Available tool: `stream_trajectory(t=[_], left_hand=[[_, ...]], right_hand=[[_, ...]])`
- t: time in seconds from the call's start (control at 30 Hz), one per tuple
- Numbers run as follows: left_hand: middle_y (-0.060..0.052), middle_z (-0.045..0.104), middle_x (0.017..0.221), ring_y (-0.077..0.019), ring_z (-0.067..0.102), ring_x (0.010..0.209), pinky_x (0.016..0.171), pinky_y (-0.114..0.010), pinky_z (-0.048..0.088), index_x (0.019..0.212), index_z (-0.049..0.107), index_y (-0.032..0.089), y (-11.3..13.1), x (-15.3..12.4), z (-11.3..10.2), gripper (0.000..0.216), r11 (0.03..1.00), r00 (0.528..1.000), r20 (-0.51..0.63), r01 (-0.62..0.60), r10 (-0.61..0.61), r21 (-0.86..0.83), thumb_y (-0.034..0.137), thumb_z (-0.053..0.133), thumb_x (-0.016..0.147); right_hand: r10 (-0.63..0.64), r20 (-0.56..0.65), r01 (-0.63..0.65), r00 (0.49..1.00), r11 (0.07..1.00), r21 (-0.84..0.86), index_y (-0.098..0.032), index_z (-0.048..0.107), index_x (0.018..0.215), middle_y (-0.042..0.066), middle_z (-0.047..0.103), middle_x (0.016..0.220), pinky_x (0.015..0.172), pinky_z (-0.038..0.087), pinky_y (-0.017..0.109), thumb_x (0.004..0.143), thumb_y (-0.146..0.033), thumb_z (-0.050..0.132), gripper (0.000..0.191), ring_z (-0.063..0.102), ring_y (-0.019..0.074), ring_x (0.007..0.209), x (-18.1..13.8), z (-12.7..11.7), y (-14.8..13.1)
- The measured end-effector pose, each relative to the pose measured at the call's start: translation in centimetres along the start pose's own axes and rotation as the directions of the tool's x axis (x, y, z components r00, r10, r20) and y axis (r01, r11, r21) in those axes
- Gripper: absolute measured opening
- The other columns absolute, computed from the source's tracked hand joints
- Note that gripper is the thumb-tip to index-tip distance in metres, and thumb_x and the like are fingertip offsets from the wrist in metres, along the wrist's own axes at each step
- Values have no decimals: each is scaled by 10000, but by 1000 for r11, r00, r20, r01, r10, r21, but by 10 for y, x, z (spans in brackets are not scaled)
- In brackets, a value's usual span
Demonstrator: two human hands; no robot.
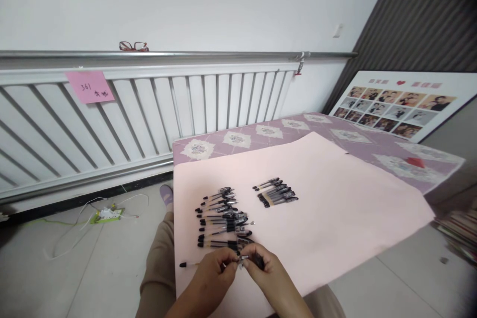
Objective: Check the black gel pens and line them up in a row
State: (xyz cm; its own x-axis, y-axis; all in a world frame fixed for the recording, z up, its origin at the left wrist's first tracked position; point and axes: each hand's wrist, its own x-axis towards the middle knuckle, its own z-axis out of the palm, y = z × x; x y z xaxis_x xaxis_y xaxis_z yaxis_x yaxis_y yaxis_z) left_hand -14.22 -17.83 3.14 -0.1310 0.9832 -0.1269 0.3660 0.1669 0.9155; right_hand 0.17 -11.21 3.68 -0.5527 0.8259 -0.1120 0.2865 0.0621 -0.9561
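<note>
Both hands pinch one pen at the near edge of the pink sheet [354,208].
L hand [214,272] has fingers closed round the pen [194,264], whose clear barrel w/ black tip sticks out to the left of the grip. R hand [269,271] is pinched shut on the same pen's dark end, fingertips of both hands nearly meeting. A loose pile of pens [223,218] lies just beyond the grip. A tidy bundle [276,193] sits further beyond & right, apart from the pile.
</note>
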Motion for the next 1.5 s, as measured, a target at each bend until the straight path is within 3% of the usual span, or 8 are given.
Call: stream_trajectory(t=[0.33,0.7,0.83,1.07,1.2,1.5], left_hand=[[17,605,674,-125,537,660,624,-217,374,688,611,183,-14,-3,4,163,981,994,-94,-44,63,191,176,461,751],[4,599,802,-136,547,740,701,-233,400,789,604,210,-29,-6,-8,165,904,990,-91,-56,104,423,158,448,803],[2,586,854,-136,550,792,716,-232,401,806,607,221,-29,-9,-3,167,828,997,-27,-43,70,560,168,449,824],[-30,595,911,-203,533,855,685,-288,402,820,618,218,-33,-8,18,157,602,999,-6,-24,48,798,149,478,829],[-34,595,871,-195,526,815,663,-283,394,836,616,206,-45,-7,26,148,552,989,-39,-45,140,833,114,502,814],[-17,583,826,-188,501,789,666,-292,396,773,598,202,-57,-2,26,105,540,956,-45,-125,291,833,116,552,810]], right_hand=[[-11,12,13,1000,993,-121,-201,612,719,-27,557,665,627,404,229,695,-216,535,81,522,146,663,-2,5,-2],[-126,4,121,992,942,-314,-199,657,793,35,657,791,697,435,257,771,-221,489,170,589,174,747,1,10,30],[-142,6,134,990,919,-370,-195,651,762,32,660,740,662,437,256,741,-173,486,168,590,173,702,2,18,37],[-148,-13,121,989,852,-510,-215,624,761,37,659,771,688,435,267,750,-161,477,157,590,184,731,-1,24,39],[-111,22,102,994,797,-595,-226,623,800,43,648,858,721,433,262,763,-133,450,199,590,187,809,-4,26,34],[-74,66,99,995,707,-700,-224,621,870,64,649,939,727,441,261,802,-145,422,224,614,200,862,-6,26,34]])
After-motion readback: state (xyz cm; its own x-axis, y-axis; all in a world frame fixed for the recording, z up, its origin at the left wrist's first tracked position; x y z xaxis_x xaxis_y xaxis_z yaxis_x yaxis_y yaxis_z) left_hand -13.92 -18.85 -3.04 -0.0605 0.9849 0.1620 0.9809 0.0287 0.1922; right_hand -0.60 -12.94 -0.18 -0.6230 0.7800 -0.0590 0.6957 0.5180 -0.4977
